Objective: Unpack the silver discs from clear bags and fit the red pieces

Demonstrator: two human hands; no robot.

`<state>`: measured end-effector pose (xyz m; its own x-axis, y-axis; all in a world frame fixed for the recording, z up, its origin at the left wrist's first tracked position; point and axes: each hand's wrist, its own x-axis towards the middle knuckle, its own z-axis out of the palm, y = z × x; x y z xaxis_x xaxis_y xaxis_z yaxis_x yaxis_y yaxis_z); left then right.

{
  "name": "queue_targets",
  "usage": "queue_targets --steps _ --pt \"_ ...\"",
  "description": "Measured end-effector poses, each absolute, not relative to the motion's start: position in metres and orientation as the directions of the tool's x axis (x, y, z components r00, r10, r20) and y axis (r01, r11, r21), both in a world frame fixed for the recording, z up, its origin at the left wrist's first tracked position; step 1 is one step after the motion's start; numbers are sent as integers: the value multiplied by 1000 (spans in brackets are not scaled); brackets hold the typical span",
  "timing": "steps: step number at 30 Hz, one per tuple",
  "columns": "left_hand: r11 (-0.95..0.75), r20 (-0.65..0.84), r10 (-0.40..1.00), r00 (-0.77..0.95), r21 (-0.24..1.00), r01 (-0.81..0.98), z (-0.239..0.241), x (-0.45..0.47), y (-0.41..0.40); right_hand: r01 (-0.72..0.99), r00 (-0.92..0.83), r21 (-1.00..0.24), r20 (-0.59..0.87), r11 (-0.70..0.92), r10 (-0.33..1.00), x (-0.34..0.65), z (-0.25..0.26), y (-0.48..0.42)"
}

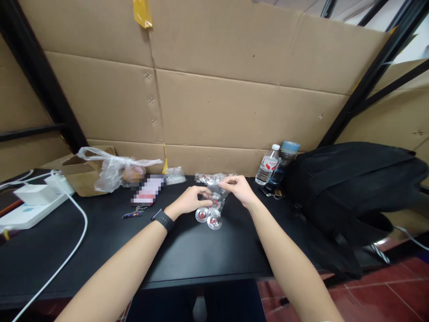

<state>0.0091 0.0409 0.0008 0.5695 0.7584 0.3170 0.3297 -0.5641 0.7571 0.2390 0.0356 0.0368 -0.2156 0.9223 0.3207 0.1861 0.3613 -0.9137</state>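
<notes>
- So the right hand (239,190) has a little clear bag (222,193) pinched near its top between thumb and fingertips, just about mid-frame.
- The left hand (190,200) is curled at the bag's left side, thumb up against a clear disc with a red middle (216,202). Can't tell if it's properly gripping the disc, the film, or just steadying; fingers hide that.
- Can't tell if that disc is inside the bag or behind it, tbh.
- Handling tip, imo: keep the right pinch light and the film spread, since thin plastic likes to cling and fold. I'd hold discs by the rim so they don't skate or smudge.
- Two more round discs, left one (201,215) and right one (214,220), sit just below the hands, close together. Glossy, see-through, probably slippery.
- Bag film is crinkly and catches the light; the black tabletop (201,255) looks smooth with a dull sheen.
- Behind, across the upper frame: matte, creased cardboard (217,107).
</notes>
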Motion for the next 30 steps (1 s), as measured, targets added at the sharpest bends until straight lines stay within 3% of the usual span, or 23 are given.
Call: queue_targets --steps 3,7,11,16,19,21,23,26,30 --pt "-568 336 754 564 765 304 4 10 40 163 -258 -894 371 418 892 238 37 35" --pt "-553 377 781 498 787 273 5 11 44 164 -174 -878 423 450 889 240 36 38" --pt "-510 399 830 390 826 240 1 11 50 160 -249 -905 350 395 903 243 28 44" --pt "-392 327 878 349 910 134 -3 12 53 122 -315 -930 296 348 902 240 19 48" --pt "-405 370 910 188 889 212 -3 13 51 129 -273 -931 298 342 915 238 18 49" --pt "-476 488 871 61 805 353 0 13 47 145 -209 -939 280 313 937 237 18 49" --pt "-554 607 792 66 669 495 5 13 41 160 -148 -946 261 283 954 237 18 50" --pt "-665 669 691 275 438 605 13 14 30 167 -113 -952 238 255 965 238 17 50" --pt "-770 636 563 527 172 615 15 16 24 134 -125 -965 207 224 970 239 15 50"
